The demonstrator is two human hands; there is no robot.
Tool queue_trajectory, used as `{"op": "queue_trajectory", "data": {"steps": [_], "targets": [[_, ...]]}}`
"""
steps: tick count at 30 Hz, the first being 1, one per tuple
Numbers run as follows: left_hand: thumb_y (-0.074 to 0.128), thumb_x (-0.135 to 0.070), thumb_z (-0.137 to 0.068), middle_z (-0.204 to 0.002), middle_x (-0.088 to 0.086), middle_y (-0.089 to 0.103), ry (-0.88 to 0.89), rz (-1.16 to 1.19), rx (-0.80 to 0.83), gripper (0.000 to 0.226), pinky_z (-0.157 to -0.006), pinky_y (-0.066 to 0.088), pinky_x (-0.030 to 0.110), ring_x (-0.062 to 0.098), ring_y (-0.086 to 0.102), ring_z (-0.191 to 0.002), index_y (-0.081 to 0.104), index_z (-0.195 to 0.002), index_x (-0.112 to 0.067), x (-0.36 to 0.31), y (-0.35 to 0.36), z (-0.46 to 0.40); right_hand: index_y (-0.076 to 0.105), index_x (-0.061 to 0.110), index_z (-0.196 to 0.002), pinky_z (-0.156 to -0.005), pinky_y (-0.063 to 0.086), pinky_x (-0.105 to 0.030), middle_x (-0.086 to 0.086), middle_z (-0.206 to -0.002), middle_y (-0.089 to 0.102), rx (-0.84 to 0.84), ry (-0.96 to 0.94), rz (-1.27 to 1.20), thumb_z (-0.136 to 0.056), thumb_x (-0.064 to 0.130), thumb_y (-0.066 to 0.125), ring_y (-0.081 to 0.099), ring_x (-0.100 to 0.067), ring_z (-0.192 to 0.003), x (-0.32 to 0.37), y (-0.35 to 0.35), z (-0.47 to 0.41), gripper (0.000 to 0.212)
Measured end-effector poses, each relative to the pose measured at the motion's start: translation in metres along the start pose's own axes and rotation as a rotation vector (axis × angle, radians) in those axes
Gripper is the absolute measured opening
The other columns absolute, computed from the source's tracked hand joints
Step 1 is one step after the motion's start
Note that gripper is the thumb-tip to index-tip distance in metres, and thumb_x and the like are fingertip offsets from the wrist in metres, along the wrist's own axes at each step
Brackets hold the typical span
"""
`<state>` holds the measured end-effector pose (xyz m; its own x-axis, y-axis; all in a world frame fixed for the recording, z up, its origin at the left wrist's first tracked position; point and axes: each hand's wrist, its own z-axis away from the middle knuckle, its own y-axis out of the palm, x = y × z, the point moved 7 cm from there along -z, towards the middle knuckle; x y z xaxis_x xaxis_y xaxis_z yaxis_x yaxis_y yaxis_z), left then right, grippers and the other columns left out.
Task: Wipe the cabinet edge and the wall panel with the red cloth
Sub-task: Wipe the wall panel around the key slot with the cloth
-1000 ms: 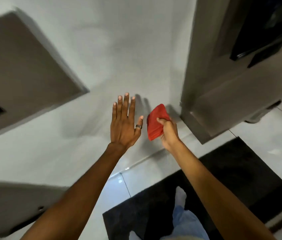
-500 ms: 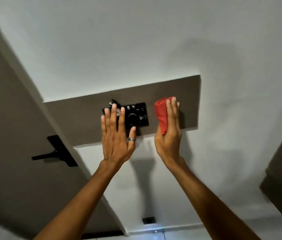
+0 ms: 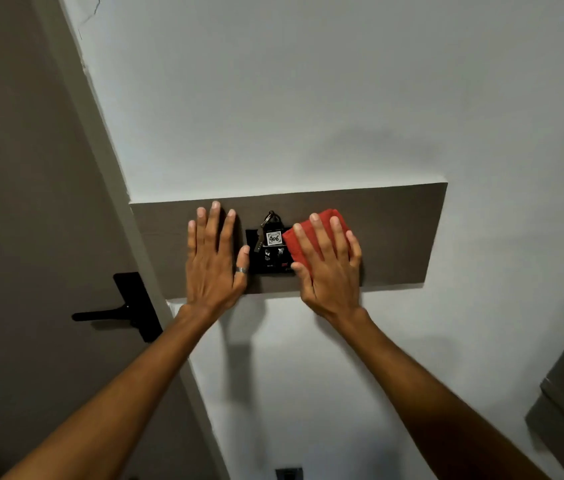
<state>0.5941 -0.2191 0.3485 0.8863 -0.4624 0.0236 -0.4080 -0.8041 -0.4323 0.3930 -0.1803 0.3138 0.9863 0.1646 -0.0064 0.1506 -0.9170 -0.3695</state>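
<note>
Pressing flat, the right hand point(image 3: 329, 265) held the red cloth point(image 3: 311, 233) against the brown wall panel point(image 3: 394, 237), fingers spread over it. Left hand point(image 3: 213, 261) lay open on the panel, empty. Between them: black switch plate point(image 3: 270, 258) with tagged keys point(image 3: 271, 233).

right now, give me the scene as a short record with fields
setting: white wall with a brown wall panel
left hand: flat on the panel, fingers spread, ring on thumb, holds nothing
right hand: pressing the red cloth flat against the panel
between the hands: black switch plate with a key tag reading 406
left of panel: door with black door handle
</note>
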Motion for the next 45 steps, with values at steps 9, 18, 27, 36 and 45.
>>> {"op": "queue_trajectory", "data": {"steps": [9,18,27,36,45], "targets": [[0.031,-0.034,-0.105,-0.17,0.007,0.005,0.118,-0.122,-0.175,0.06,-0.128,0.002,0.048,0.023,-0.003,-0.158,0.021,-0.16,-0.01,0.009,0.03,-0.005,0.067,0.024,-0.137,-0.12,0.039,-0.057,-0.01,-0.147,0.06,-0.372,0.095,0.002,-0.104,0.04,0.044,0.047,-0.038,-0.143,0.005,0.017,-0.003,0.044],[0.032,-0.033,-0.104,-0.171,-0.002,-0.009,0.11,-0.079,-0.204,0.06,-0.128,0.0,0.047,0.021,-0.008,-0.157,0.018,-0.159,-0.011,0.006,0.029,-0.003,0.068,0.02,-0.137,-0.122,0.038,-0.058,-0.013,-0.148,0.061,-0.399,0.264,-0.013,-0.103,0.034,0.045,0.044,-0.04,-0.146,0.016,0.018,0.0,0.043],[0.031,-0.034,-0.105,-0.171,-0.002,-0.007,0.096,-0.052,-0.195,0.06,-0.128,0.0,0.047,0.021,-0.006,-0.158,0.02,-0.16,-0.013,0.009,0.031,-0.003,0.063,0.018,-0.142,-0.133,0.02,-0.052,-0.014,-0.149,0.06,-0.369,0.088,0.006,-0.106,0.035,0.044,0.04,-0.04,-0.149,0.01,0.015,-0.007,0.044],[0.034,-0.032,-0.105,-0.171,-0.001,-0.005,0.104,-0.078,-0.221,0.06,-0.129,0.001,0.047,0.022,-0.004,-0.158,0.019,-0.161,-0.014,0.009,0.03,-0.002,0.064,0.02,-0.14,-0.129,0.028,-0.053,-0.013,-0.149,0.06,-0.364,0.111,-0.003,-0.105,0.037,0.045,0.042,-0.039,-0.147,0.014,0.007,-0.017,0.044],[0.035,-0.032,-0.105,-0.171,0.0,-0.007,0.114,-0.071,-0.219,0.06,-0.128,0.002,0.047,0.023,-0.005,-0.158,0.019,-0.16,-0.014,0.009,0.031,-0.001,0.06,0.018,-0.143,-0.125,0.033,-0.053,-0.014,-0.149,0.058,-0.353,-0.192,0.057,-0.107,0.041,0.039,0.046,-0.041,-0.143,-0.009,0.012,-0.003,0.047]]}}
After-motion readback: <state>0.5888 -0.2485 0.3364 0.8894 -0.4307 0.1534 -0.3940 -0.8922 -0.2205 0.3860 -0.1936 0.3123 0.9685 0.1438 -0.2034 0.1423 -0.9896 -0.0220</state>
